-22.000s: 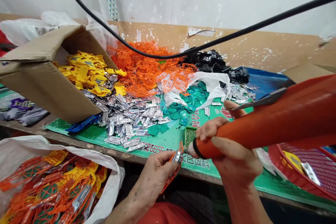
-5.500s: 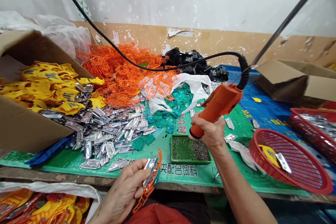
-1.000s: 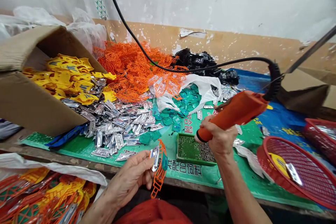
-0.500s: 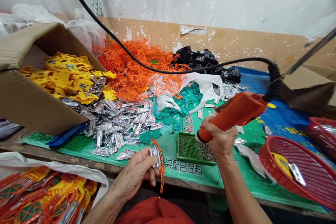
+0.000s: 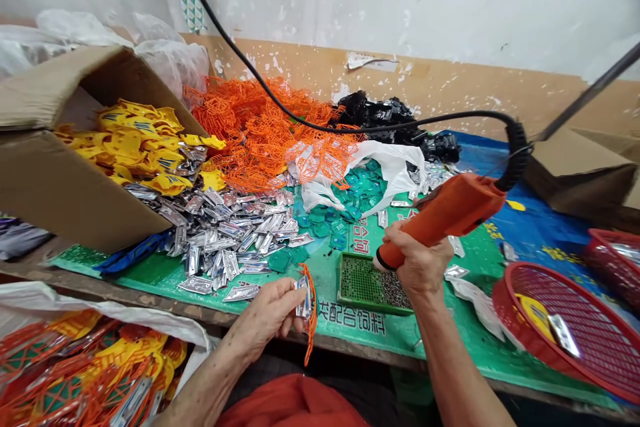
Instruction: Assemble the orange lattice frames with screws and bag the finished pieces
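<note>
My left hand (image 5: pixel 275 310) is closed on a small stack of parts, an orange plastic frame (image 5: pixel 311 320) with a silvery plate (image 5: pixel 301 299) against it. It is held low over the table's front edge. My right hand (image 5: pixel 423 257) wraps round an orange electric screwdriver (image 5: pixel 445 210), tilted with its nose down to the left. The nose is over a green screw tray (image 5: pixel 357 280) with a grid of holes and a heap of small dark screws on its right side. Whether the tip touches a screw is hidden.
A cardboard box (image 5: pixel 75 193) spills yellow parts (image 5: pixel 145 137). Silvery plates (image 5: pixel 225 233), orange frames (image 5: pixel 250 127), teal pieces (image 5: pixel 367 187) and black parts (image 5: pixel 380 113) lie in heaps. A black cable (image 5: pixel 280 103) hangs across. A red basket (image 5: pixel 565 273) stands right; a filled sack (image 5: pixel 105 297) is lower left.
My left hand, with the orange frame and silvery plate, has moved slightly right towards the tray. The screwdriver has barely moved over the tray. The whole view has shifted a little.
</note>
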The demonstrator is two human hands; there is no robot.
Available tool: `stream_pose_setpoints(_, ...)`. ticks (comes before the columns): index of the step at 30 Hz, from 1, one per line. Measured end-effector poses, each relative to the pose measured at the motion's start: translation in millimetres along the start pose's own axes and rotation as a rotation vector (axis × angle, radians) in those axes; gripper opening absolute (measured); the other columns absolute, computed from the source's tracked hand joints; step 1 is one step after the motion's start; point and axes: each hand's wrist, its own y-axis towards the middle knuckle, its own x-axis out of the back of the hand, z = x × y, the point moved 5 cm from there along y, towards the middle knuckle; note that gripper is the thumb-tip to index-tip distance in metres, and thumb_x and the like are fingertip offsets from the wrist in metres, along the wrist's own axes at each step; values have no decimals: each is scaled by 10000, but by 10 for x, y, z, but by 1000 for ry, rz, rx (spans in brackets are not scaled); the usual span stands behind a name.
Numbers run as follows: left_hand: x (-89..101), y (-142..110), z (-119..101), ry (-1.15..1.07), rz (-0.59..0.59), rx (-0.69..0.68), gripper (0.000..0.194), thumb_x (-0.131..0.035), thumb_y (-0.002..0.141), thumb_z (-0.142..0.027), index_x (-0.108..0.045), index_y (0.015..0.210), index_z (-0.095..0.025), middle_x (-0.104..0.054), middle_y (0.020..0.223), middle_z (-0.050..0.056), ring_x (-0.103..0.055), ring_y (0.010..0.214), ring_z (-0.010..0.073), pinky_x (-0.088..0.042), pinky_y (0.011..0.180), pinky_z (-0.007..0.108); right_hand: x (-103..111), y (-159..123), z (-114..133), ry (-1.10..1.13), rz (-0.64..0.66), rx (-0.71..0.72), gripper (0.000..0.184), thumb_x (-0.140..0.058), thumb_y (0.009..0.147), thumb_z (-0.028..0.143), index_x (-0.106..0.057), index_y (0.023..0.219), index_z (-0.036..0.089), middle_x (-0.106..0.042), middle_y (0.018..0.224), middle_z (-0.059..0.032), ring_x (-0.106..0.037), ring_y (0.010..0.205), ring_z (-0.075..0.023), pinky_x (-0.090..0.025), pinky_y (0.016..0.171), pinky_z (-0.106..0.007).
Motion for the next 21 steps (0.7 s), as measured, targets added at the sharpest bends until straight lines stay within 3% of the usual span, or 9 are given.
stream_pose_setpoints(6, -63, 31, -79, -89, 27, 12, 273, -651, 653, -415, -527, 581, -183, -606, 488, -11, -373, 358, 59, -195, 403, 209, -57, -33, 373, 112, 9, 6, 223, -800, 540, 188, -610, 655, 164, -594, 578, 30, -545, 489, -135, -465, 493, -295)
stream_pose_setpoints(11, -127, 57, -66, -115, -1, 4, 242, -651, 648, -376, -512, 567, -195, -557, 473, -31, -407, 378, 79, -278, 416, 219, -270, -311, 691, 233, 179, -119, 262, -757, 621, 150, -631, 844, 207, -598, 621, 38, -559, 539, -135, -492, 518, -298)
stream_pose_setpoints(16, -165, 51, -37, -125, -2, -13, 220, -646, 638, -368, -516, 577, -201, -545, 524, -24, -486, 454, 126, -422, 482, 275, -510, -598, 761, 283, 353, -217, 407, -749, 619, 169, -634, 1003, 238, -618, 655, 38, -569, 555, -138, -510, 598, -334)
stream_pose_setpoints(21, -164, 55, -28, -107, -25, -29, 149, -607, 632, -278, -504, 553, -205, -528, 495, -31, -492, 443, 129, -410, 463, 264, -620, -713, 716, 281, 407, -303, 456, -779, 591, 217, -637, 1024, 213, -605, 639, 30, -554, 553, -145, -477, 528, -309)
